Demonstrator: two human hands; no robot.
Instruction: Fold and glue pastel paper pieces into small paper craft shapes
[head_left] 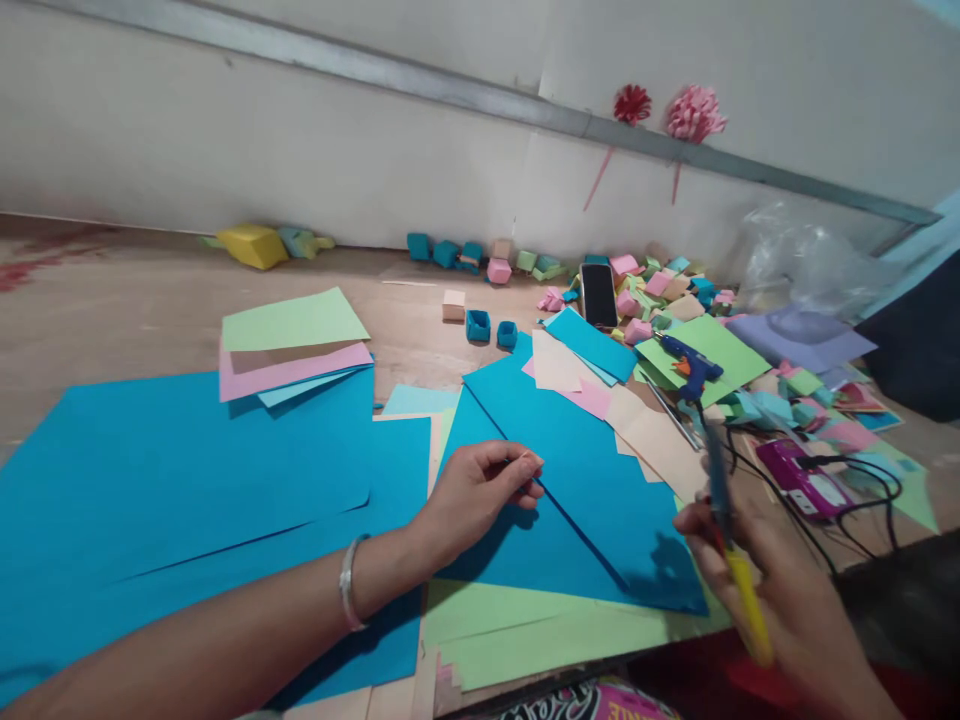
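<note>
My left hand (487, 490), with a silver bangle on its wrist, is closed in a pinch on a thin blue paper strip (577, 525). The strip runs slantwise above a blue paper sheet (555, 420), which lies over light green sheets (540, 625). On the right, my right hand (780, 590) is closed around scissors (739, 560) with a yellow handle, blades pointing up and away. The right hand is slightly blurred. Larger blue sheets (187, 460) spread to the left, with folded green paper (292, 320) and pink paper (300, 370) on top.
Small paper cubes (478, 325) stand near the wall, and several more are heaped by a phone (598, 295). A blue glue gun (690, 368) lies on green paper. Cables loop around a purple power strip (806, 480). A plastic bag (802, 250) sits at the back right.
</note>
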